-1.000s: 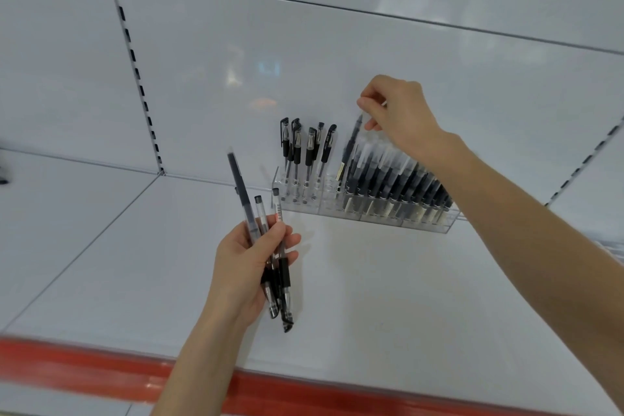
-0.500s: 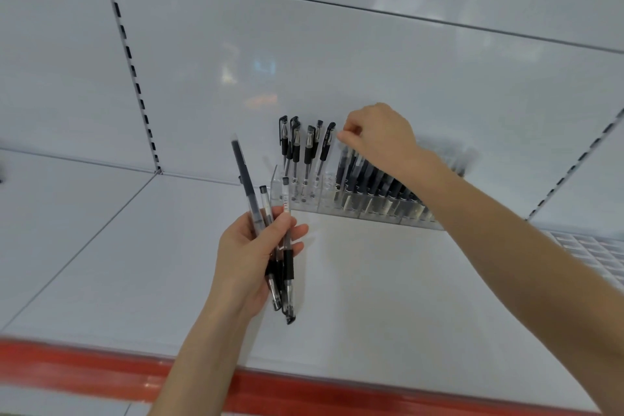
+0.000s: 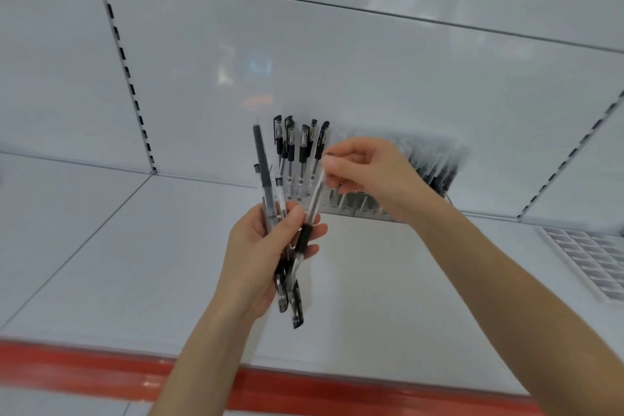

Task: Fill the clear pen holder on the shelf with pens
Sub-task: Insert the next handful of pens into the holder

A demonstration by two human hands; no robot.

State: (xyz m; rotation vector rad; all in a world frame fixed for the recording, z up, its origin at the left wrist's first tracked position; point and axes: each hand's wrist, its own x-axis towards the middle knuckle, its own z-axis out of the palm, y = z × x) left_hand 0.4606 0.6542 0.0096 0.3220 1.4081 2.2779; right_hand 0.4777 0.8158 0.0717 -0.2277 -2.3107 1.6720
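A clear pen holder [image 3: 358, 204] stands at the back of the white shelf [image 3: 135, 263], against the wall. Several black-capped pens [image 3: 302, 149] stand upright in its left end; the rows further right are blurred and partly hidden by my right hand. My left hand [image 3: 260, 253] is in front of the holder, shut on a bundle of pens [image 3: 270, 206] that fans upward. My right hand [image 3: 364, 172] pinches the top end of one pen [image 3: 312, 204] in that bundle, whose lower part still lies in my left hand.
The shelf's front edge carries a red strip [image 3: 101, 368]. A slotted upright [image 3: 125, 67] runs up the back wall at left, another at the right [image 3: 570, 152]. A white wire grid [image 3: 594, 260] lies on the shelf at far right.
My right hand let go of the pen it set in the holder and came back toward me. It now pinches a pen in my left hand's bundle.
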